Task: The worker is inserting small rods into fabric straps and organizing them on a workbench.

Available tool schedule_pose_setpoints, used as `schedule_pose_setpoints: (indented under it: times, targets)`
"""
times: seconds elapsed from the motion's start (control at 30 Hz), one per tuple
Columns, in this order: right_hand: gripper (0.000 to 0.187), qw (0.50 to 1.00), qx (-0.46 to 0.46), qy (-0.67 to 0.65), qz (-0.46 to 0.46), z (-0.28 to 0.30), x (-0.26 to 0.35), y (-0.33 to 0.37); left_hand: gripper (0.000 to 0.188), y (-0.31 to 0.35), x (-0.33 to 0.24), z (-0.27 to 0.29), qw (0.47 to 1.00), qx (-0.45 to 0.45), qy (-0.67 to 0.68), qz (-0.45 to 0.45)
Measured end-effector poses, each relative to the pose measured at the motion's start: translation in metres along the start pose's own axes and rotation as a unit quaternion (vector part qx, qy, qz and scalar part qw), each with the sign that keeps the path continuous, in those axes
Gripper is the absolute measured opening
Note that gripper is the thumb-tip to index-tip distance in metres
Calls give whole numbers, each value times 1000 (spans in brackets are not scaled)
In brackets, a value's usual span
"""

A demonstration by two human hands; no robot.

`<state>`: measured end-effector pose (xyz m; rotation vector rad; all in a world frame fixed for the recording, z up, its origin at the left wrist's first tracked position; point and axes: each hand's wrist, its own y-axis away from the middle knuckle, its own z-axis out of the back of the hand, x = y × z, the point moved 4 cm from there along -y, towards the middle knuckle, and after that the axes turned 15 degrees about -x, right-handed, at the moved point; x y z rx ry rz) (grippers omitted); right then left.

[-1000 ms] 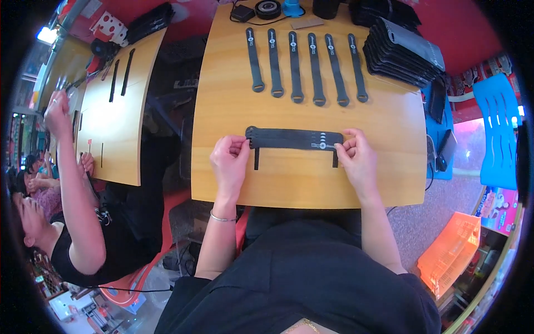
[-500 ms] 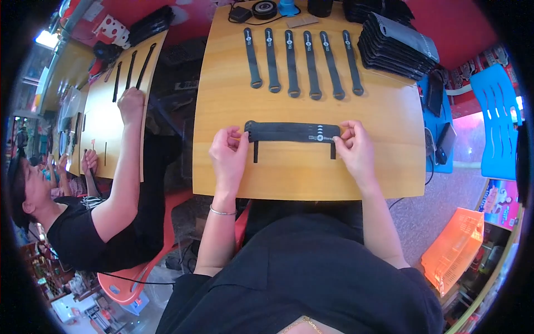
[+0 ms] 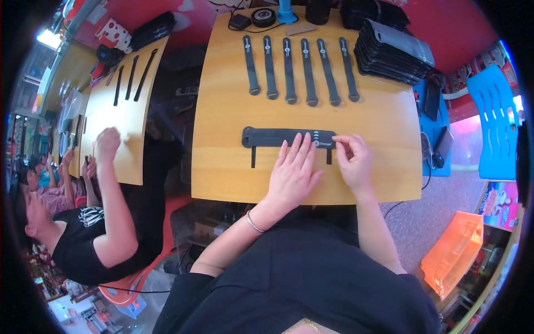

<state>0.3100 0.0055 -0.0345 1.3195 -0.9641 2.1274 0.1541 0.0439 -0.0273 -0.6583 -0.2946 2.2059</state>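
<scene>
A row of overlapping black hook-and-loop straps (image 3: 272, 137) lies crosswise on the wooden table, white printed marks near its right end. Two thin dark strips, a left one (image 3: 253, 158) and a right one (image 3: 329, 156), stick out from under its near edge. My left hand (image 3: 293, 175) rests flat on the straps right of their middle, fingers extended and holding nothing. At their right end, my right hand (image 3: 354, 158) has thumb and forefinger pinched together on the strap tips. Beyond them, several single black straps (image 3: 288, 72) are laid out side by side, lengthwise.
Stacked black packages (image 3: 389, 53) fill the far right corner. A tape roll (image 3: 263, 17) and a blue stand (image 3: 286, 14) are at the back. To the left, another person works at a second table (image 3: 125, 145) with black straps. An orange crate (image 3: 453, 253) sits at right.
My left hand has left the straps' left end and moved right, now flat on top of them. My right hand stays at the right end. The other person's raised hand has come nearer to them.
</scene>
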Motion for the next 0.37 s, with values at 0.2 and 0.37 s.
schedule_pose_setpoints:
  times: [0.2,0.37]
  targets:
    - [15,996,12,67,63,-1,4,1,58,-5,0,-4,1000,-7,7,1]
    - [14,987,5,109,118,-8,-5,1,64,-2,6,-7,1000,1,-5,-15]
